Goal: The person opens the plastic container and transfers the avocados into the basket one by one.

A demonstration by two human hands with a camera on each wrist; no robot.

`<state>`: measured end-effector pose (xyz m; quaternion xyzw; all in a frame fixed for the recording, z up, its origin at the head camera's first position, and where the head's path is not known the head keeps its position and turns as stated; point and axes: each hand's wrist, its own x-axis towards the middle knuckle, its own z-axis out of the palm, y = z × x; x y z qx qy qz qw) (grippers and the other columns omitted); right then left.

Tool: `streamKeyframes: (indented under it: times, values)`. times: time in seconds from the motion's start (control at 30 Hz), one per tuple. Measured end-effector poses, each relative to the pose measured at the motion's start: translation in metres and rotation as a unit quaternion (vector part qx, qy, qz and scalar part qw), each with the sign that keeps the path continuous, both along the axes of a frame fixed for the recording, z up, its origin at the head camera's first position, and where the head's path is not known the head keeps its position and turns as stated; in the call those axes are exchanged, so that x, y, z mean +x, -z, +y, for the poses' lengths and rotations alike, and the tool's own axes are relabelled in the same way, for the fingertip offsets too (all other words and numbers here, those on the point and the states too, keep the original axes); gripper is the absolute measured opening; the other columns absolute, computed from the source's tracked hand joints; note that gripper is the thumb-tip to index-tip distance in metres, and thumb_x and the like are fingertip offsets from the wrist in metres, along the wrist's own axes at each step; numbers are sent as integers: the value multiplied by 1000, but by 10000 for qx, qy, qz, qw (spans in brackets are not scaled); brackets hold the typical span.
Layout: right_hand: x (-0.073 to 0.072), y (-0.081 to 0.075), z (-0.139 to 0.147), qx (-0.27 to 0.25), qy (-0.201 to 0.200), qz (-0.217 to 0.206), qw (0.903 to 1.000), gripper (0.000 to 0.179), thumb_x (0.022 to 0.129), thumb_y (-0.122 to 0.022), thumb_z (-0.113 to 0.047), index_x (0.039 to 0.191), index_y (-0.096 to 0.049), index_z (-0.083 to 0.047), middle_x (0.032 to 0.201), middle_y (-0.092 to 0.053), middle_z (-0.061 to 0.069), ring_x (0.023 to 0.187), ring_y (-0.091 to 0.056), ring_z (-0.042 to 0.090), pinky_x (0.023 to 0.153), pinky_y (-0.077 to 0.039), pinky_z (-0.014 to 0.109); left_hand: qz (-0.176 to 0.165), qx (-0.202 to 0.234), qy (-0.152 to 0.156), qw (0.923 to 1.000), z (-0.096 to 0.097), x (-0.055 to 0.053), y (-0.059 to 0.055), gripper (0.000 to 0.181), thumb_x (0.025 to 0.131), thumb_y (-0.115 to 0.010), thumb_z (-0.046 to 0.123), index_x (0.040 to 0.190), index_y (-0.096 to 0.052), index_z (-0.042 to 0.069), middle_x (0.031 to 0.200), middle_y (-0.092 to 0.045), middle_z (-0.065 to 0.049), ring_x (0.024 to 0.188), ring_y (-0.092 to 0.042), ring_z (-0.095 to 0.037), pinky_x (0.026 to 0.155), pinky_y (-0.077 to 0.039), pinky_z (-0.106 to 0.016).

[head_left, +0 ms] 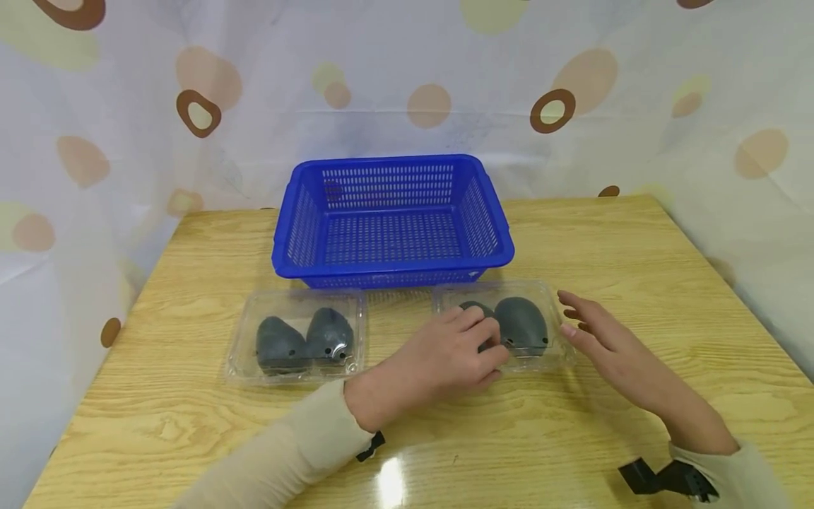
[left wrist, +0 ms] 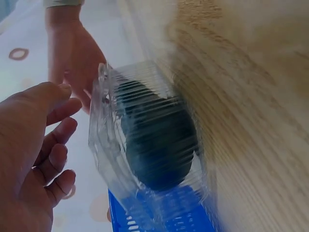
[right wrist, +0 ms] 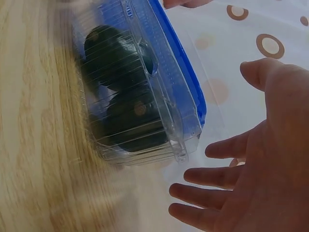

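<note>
Two clear plastic boxes lie on the table, each with two dark green, egg-shaped fruits inside that look like avocados. My left hand (head_left: 441, 353) is over the right-hand box (head_left: 540, 288), its fingers loosely bent and partly covering one avocado; the other avocado (head_left: 521, 326) shows beside it. In the left wrist view, a gap shows between those fingers (left wrist: 57, 159) and the box. Just right of that box is my right hand (head_left: 607, 353), fingers spread and holding nothing. The left-hand box (head_left: 244, 318) with its avocados (head_left: 280, 346) stands apart from both hands.
A blue slotted plastic basket (head_left: 394, 271) stands behind the boxes, with nothing in it. Wood-grain tabletop (head_left: 191, 283) lies under everything. A patterned white sheet (head_left: 375, 63) hangs at the back and sides.
</note>
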<state>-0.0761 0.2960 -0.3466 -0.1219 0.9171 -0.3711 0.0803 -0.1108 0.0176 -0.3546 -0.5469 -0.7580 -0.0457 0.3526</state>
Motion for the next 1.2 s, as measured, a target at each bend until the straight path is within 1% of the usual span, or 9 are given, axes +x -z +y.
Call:
streamKeyframes:
  times: [0.13,0.23,0.33,0.43,0.53,0.73,0.93,1.03,1.2]
  values:
    - [1,5,-1,106,81,120,9998,57,107,-41,-28,156,-24,-5,150,-40,23,132,-46,41,95,-49,42,89,-87,-93,9999,8,3,4,14,96,-60,34,87,-67,26,90,-61,9,80,-51,-13,69,-40,-23]
    - [1,8,-1,170,161,198,9995,56,107,-43,-28,155,-28,-4,142,-47,22,127,-50,39,93,-49,45,65,-75,-243,9997,14,4,6,17,97,-56,29,84,-68,27,89,-61,9,79,-51,-13,68,-38,-24]
    - [1,11,-1,207,275,237,9991,54,106,-45,-28,153,-33,-3,134,-52,19,121,-53,30,90,-51,39,81,12,-367,9993,19,5,9,25,98,-52,21,80,-68,28,88,-60,9,78,-50,-12,69,-40,-25]
    - [1,14,-1,86,402,280,9988,51,106,-46,-27,150,-38,-4,125,-57,15,108,-57,15,78,-52,26,161,63,-445,9989,23,7,12,31,100,-50,16,79,-68,29,88,-58,8,78,-48,-12,72,-43,-25]
    - [0,17,0,-183,513,345,9979,45,107,-42,-26,148,-42,-7,115,-60,13,91,-58,7,69,-52,24,380,107,-531,9978,27,8,14,33,102,-50,14,80,-69,29,89,-58,8,79,-49,-12,74,-46,-25]
    - [-2,23,2,-687,661,347,9948,40,109,-33,-24,143,-47,-8,104,-58,10,86,-59,8,69,-56,25,817,165,-651,9944,35,11,19,33,103,-47,12,83,-68,29,93,-62,8,82,-54,-12,72,-48,-26]
    - [-3,30,3,-980,782,354,9915,38,109,-36,-21,142,-48,-7,99,-56,5,83,-56,9,68,-55,24,1119,420,-751,9900,40,15,20,46,106,-34,9,78,-64,29,88,-61,9,79,-56,-11,67,-49,-27]
    - [-3,33,4,-1116,778,375,9900,38,108,-38,-21,142,-48,-7,97,-55,3,82,-55,10,68,-54,24,1172,451,-844,9885,41,18,19,50,107,-30,7,76,-64,28,86,-60,9,78,-55,-11,65,-49,-27]
    - [-2,32,5,-1301,728,347,9882,39,108,-39,-23,142,-48,-6,97,-55,1,83,-55,10,71,-55,23,972,175,-1073,9893,46,23,20,40,105,-38,10,79,-63,27,90,-59,8,80,-55,-12,65,-50,-30]
